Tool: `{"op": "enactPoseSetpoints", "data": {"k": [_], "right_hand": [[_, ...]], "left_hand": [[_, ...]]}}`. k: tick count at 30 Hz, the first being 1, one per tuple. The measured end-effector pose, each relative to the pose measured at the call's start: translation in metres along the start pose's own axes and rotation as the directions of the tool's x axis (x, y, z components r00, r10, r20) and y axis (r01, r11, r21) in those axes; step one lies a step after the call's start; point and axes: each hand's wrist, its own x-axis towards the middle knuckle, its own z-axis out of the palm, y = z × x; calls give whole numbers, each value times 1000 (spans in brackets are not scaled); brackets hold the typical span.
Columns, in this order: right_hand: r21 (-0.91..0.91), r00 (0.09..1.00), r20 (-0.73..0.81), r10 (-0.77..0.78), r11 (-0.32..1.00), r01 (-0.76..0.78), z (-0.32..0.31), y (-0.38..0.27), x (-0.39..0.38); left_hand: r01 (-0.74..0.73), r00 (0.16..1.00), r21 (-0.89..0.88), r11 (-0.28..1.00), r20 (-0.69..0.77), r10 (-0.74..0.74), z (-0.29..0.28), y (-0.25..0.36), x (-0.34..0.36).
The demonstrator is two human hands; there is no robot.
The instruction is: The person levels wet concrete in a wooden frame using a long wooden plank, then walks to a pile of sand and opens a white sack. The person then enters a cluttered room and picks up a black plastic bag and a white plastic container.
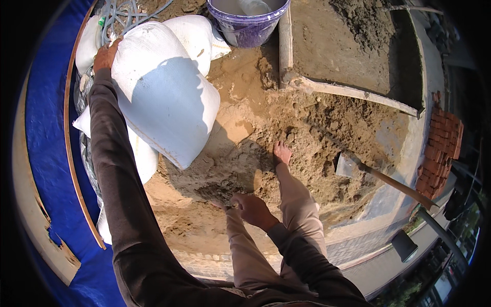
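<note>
The bulging white sack (169,97) lies on other sacks (192,38) at the left, its upper left corner gripped by the left hand (105,55). It looks heavy, with yielding fill inside tough, slightly slippery weave; corners should offer the firmest hold. The right hand (255,211) is loosely curled before the legs; I cannot tell whether it holds anything. The sacks and tangled hose (134,18) crowd the far side, near a purple bucket (248,30); a hoe (391,181) lies well apart.
</note>
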Motion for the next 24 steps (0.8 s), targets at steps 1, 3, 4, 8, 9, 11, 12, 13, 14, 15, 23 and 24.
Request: {"op": "enactPoseSetpoints", "data": {"k": [1, 3, 4, 8, 9, 11, 12, 13, 14, 15, 23, 24], "right_hand": [[1, 1000, 13, 14, 1000, -14, -2, -3, -2], [-1, 999, 27, 28, 1000, -28, 0, -5, -6], [-3, 999, 27, 28, 1000, -28, 3, -5, -8], [22, 996, 77, 32, 999, -34, 9, -11, -18], [7, 997, 72, 25, 1000, -26, 13, -8, -19], [-22, 998, 64, 9, 1000, -8, 24, 4, -18], [-27, 1000, 12, -9, 1000, 10, 30, 9, -18], [-37, 999, -29, -39, 999, 38, 35, 12, -18], [-49, 995, -70, -69, 997, 65, 39, 15, -19], [-52, 997, -59, -52, 997, 49, 44, 18, -19], [-110, 991, -122, -57, 993, 44, 62, 32, -8], [-95, 991, -118, -63, 994, 52, 64, 34, -8]], "left_hand": [[0, 1000, 4, 1000, 23, 0, -4, 5, -4], [-32, 999, 20, 999, 9, 32, -6, 10, -14], [-38, 999, 15, 999, 12, 38, -6, 12, -18], [-86, 996, 23, 996, -2, 86, -8, -3, -23], [-118, 993, 26, 993, -5, 118, -7, 2, -26], [-147, 985, 54, 988, -82, 151, -5, 5, -35], [-185, 977, 33, 982, -101, 187, -4, 21, -48], [-210, 971, 24, 977, -111, 211, -6, 25, -56], [-236, 964, 16, 972, -122, 236, -8, 27, -62], [-257, 958, 14, 966, -130, 256, -10, 27, -69], [-435, 838, 70, 898, -335, 432, -6, 57, -100], [-429, 836, 68, 901, -347, 424, -4, 59, -104]]}}
